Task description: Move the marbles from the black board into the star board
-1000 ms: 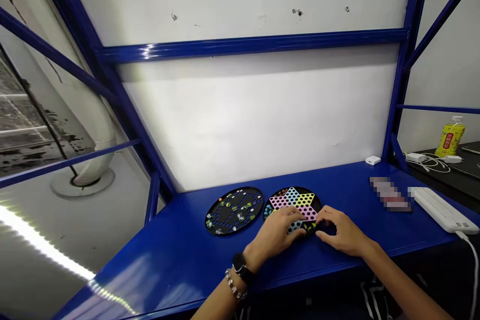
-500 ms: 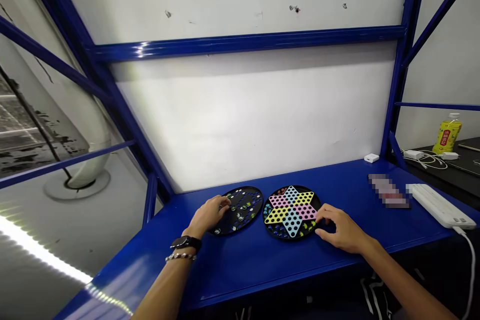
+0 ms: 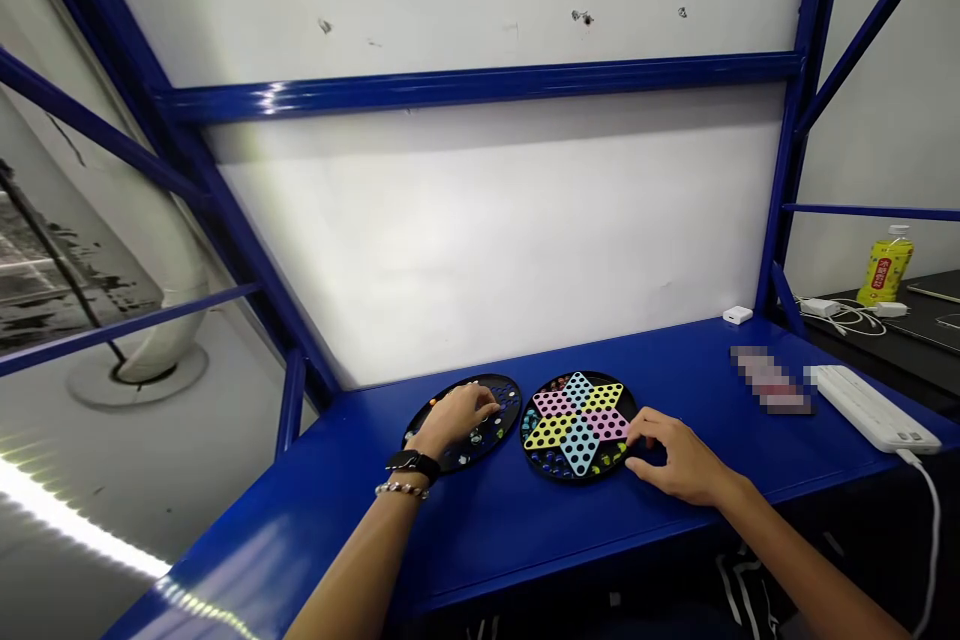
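Over the round black tray [image 3: 504, 386], which has pits and scattered glass marbles, my left hand [image 3: 457, 415] hangs with bent fingers drawn together. Its fingertips come down among the marbles; whether one is between them is too small to see. To the right lies a Chinese checkers board [image 3: 579, 428] with a pink, yellow and blue star and marbles sorted by colour around its rim. My right hand [image 3: 671, 455] holds the board's right edge, finger and thumb both at the rim.
The blue tabletop [image 3: 517, 550] bears a white power bank [image 3: 874, 410] with a cable, a blurred-out phone-like object [image 3: 772, 380] and a small white adapter [image 3: 737, 315]. Blue frame bars surround it. A yellow bottle [image 3: 886, 265] stands on the dark table at right.
My left hand has moved right, from the tray's left edge to over its middle. My right hand keeps its place at the board's edge. The view has shifted slightly.
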Demonstrator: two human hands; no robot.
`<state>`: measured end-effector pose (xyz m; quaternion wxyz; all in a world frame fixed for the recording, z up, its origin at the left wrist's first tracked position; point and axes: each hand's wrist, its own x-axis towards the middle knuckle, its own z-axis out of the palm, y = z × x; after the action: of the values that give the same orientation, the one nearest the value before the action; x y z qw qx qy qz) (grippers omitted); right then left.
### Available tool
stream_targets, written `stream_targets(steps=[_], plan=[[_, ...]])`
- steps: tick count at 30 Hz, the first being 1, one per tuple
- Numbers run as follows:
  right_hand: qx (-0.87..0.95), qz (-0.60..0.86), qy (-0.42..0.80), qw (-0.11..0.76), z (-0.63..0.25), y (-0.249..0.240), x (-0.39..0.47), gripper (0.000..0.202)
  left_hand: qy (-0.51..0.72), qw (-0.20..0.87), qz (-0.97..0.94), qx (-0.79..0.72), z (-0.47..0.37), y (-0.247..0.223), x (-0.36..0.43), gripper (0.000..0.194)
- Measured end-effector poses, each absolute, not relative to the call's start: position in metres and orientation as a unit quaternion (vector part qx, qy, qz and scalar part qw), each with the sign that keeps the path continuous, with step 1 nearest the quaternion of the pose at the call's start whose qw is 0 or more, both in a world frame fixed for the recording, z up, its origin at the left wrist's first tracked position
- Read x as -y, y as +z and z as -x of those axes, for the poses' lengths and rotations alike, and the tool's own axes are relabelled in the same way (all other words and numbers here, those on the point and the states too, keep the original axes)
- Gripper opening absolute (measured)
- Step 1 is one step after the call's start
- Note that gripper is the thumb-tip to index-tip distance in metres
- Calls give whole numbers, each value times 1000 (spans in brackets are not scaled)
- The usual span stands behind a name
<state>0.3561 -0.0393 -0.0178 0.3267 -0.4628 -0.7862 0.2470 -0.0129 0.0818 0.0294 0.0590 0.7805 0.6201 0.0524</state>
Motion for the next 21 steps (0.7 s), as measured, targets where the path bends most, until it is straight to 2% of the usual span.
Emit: stream_targets(steps=[3,8,14,21], plan=[[787,462,250,325,-357,-18,39,12,81,51,-787,-609,-4,35,-74,28],[786,464,249,324,-357,-16,40,13,190,84,-852,-481,-68,39,-38,29],[791,457,240,328,-356,-15,39,13,135,109,-913,-369,-139,29,-4,14],[794,452,236,330,-356,-16,38,14,147,139,-915,-350,-131,22,3,20]])
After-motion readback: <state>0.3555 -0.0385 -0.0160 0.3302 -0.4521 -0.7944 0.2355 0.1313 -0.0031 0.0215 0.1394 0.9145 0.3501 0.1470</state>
